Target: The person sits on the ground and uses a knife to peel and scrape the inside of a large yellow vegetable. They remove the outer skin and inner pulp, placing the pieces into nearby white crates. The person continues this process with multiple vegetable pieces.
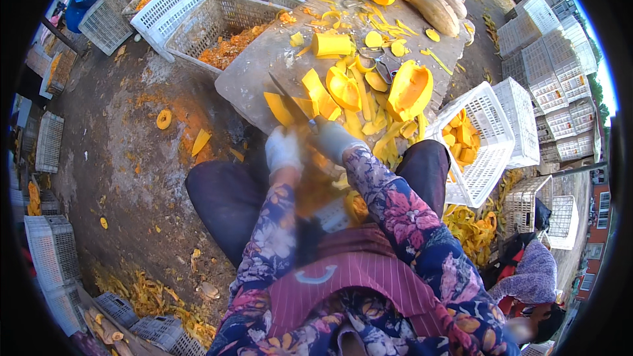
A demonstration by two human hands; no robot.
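Observation:
My right hand (339, 139) wears a pale glove and grips the handle of a kitchen knife (288, 97), its blade angled up and left over the table edge. Beside it, my left hand (283, 151), in a white glove, is curled at the near end of a yellow pumpkin slab (279, 109); whether its fingers hold anything is hidden. The blade crosses over this slab. Just beyond lie a cut pumpkin wedge (319, 94), a hollowed pumpkin piece (343, 89) and a larger hollowed half (409, 90). A blurred orange patch lies below my hands.
Peelings (388, 133), scissors (385, 70), a peeled chunk (332, 44) and whole squashes (430, 7) lie on the table (257, 71). A crate (487, 158) of pumpkin chunks stands right, a crate (222, 15) of pulp left. A person (526, 277) is at lower right.

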